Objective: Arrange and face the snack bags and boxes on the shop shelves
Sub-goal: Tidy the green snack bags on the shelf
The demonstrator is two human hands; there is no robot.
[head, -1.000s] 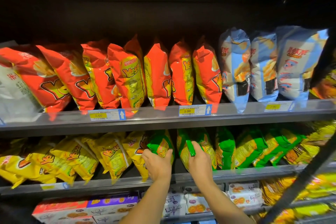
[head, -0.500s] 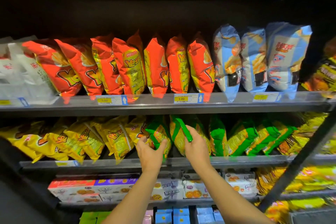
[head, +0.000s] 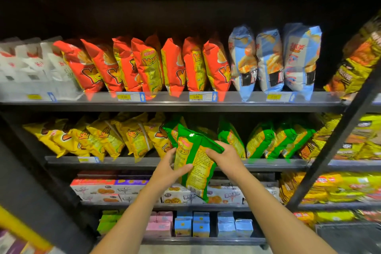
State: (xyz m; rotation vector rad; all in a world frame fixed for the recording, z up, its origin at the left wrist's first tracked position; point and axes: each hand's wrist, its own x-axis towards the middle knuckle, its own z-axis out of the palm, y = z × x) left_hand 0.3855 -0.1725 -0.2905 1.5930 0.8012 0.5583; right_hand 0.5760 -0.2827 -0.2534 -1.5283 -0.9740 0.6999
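A green and yellow snack bag (head: 193, 161) is held in front of the middle shelf (head: 127, 161), tilted, its back panel with a barcode facing me. My left hand (head: 168, 169) grips its left edge, thumb on the front. My right hand (head: 225, 158) grips its upper right side. Behind it, other green bags (head: 268, 140) stand to the right and yellow bags (head: 107, 138) lean to the left. A gap shows on the shelf behind the held bag.
Red bags (head: 148, 66), light blue bags (head: 270, 57) and white bags (head: 31, 64) fill the upper shelf. Snack boxes (head: 99, 189) sit below, small cartons (head: 201, 225) lower still. A dark slanted post (head: 338, 140) crosses at the right.
Both hands have pulled a green bag out of the middle shelf row toward me and turned it. The view has drawn back and shows lower shelves.
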